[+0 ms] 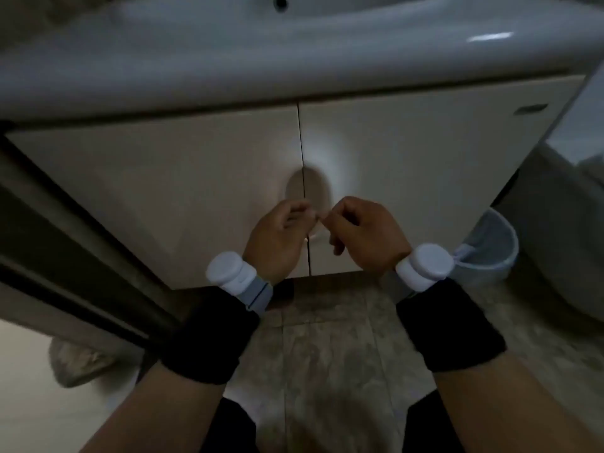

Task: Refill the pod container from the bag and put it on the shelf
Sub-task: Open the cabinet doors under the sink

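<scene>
Neither the pod container nor the bag is in view. Two closed beige cabinet doors, the left door (163, 178) and the right door (425, 158), meet at a seam with an oval finger cutout (309, 188). My left hand (277, 237) curls its fingers at the left door's edge just below the cutout. On the other side of the seam, my right hand (362, 233) has its fingers curled at the right door's edge. The fingertips of both hands almost touch at the seam. Both wrists wear white sensor pucks and black cuffs.
A white washbasin (294, 44) overhangs the cabinet. A pale waste bin with a liner (490, 253) stands on the floor at the right, beside a large white fixture (562, 223). A dark door frame (65, 256) runs along the left. Mottled tiles (327, 338) cover the floor.
</scene>
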